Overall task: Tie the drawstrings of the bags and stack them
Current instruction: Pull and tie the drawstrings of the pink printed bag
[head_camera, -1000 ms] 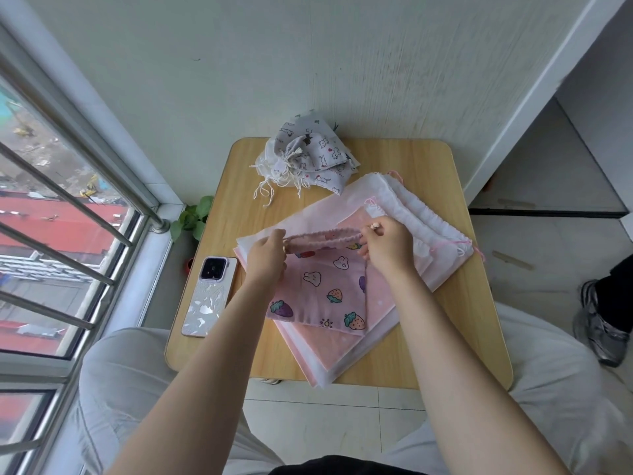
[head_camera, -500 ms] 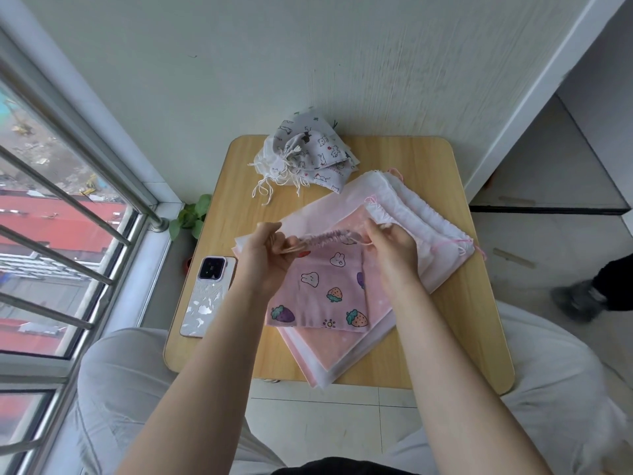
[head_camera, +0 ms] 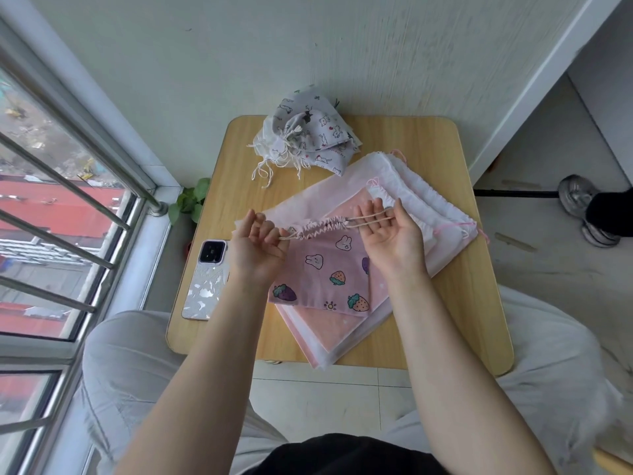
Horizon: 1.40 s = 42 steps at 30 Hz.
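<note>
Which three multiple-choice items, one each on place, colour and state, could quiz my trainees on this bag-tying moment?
1. The white smartphone lies: A on the wooden table's left side; B on the floor; C on the windowsill.
2. The small cloth bag with rabbit and strawberry prints is: A blue; B pink; C green.
3. That bag's mouth is: A spread flat; B rolled down; C puckered along the beige drawstring.
A: wood shows around it. B: its fabric is pink. C: left hand and right hand hold the cord taut, hem ruffled.

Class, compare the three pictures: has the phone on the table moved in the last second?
No. The phone lies at the same spot by the left edge of the table; only the camera view has shifted slightly.
</note>
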### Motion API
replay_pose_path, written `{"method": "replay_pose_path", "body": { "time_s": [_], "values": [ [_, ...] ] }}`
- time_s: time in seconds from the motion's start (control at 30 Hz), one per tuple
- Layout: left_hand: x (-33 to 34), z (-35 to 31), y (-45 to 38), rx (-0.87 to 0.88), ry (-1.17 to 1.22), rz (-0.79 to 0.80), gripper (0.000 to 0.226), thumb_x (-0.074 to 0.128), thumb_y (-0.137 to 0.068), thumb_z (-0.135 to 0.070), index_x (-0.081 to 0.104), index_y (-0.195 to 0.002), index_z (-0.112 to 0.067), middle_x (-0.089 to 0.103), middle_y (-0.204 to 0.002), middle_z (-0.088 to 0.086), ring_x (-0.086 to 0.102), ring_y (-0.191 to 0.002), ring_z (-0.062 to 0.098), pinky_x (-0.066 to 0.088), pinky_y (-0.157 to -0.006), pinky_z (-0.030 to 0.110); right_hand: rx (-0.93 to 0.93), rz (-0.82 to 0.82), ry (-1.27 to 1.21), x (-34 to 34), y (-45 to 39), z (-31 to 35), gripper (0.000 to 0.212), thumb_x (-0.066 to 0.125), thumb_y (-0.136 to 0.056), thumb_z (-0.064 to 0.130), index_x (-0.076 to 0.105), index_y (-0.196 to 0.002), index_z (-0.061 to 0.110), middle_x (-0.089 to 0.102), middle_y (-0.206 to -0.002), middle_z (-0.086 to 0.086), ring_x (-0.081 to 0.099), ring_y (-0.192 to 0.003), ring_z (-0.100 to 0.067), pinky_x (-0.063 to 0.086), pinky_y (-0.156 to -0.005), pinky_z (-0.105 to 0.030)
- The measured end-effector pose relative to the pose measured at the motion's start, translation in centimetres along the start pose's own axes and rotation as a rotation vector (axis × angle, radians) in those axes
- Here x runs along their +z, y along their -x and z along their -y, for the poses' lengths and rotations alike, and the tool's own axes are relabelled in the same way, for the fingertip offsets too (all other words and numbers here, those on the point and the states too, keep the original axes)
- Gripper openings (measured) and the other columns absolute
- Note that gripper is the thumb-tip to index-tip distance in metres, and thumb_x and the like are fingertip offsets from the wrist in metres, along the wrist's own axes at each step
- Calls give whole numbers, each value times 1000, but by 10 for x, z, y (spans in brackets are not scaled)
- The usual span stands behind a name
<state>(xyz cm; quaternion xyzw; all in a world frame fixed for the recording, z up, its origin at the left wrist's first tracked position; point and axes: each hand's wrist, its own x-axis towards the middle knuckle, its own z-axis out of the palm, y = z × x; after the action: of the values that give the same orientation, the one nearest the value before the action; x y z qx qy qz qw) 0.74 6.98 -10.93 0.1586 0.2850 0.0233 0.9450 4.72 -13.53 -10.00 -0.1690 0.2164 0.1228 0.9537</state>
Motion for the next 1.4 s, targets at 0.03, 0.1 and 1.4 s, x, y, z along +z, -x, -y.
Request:
{"method": "replay_pose_path", "body": {
  "time_s": [0.03, 0.1, 1.4],
  "values": [
    [2, 1, 1, 14, -50, 5, 23, 55, -96, -24, 56, -77, -12, 24, -61, -5, 26, -46, 10, 45, -55, 22, 2, 10, 21, 0, 0, -1, 21, 53, -99, 21, 58, -85, 6, 65, -76, -8, 69, -73, -22, 48, -102, -44],
    [6, 3, 2, 37, -136, 20, 16, 55, -96, -22, 62, -87, -11, 22, -58, -6, 25, -45, 9, 42, -50, 20, 7, 50, 113, -1, 0, -2, 16, 54, -99, 18, 63, -89, 10, 57, -72, -2, 59, -64, -14, 53, -90, -36],
    [33, 34, 20, 77, -1443, 385, 7, 58, -90, -2, 64, -88, 0, 53, -64, 5, 43, -56, 13, 37, -52, 21, -287, 265, 1398, 37, 15, -33, 8, 67, -88, 14, 73, -91, 19, 68, -102, 8, 63, -83, 8, 51, -67, -14]
  ]
}}
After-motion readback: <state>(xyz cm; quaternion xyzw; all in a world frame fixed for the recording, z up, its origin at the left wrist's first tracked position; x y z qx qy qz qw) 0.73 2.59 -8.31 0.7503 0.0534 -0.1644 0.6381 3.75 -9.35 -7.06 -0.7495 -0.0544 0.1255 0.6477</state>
